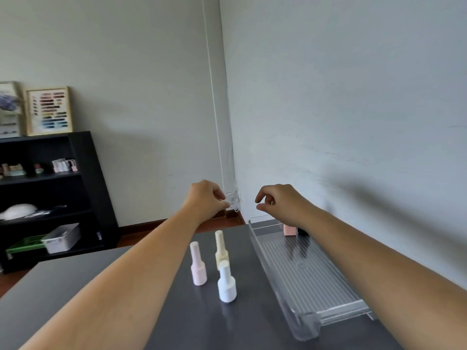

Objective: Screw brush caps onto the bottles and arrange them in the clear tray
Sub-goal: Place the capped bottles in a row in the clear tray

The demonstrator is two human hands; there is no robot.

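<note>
Both my hands are lifted in the air over the far end of the bench [121,306], a little apart from each other. My left hand [205,198] is clenched, its fingers curled under with the thumb against them, and I see nothing in it. My right hand [279,201] is released, with thumb and forefinger loosely bent around a gap and nothing between them. Below my left forearm three bottles stand upright on the bench, close together, each topped by a tall narrow cap: a pink bottle [198,267], a cream bottle [221,248] behind it and a white bottle [227,282] nearest me. The clear tray [316,284] lies just right of them, running away from me. At its far end stands another pink bottle [288,229], partly hidden by my right wrist.
</note>
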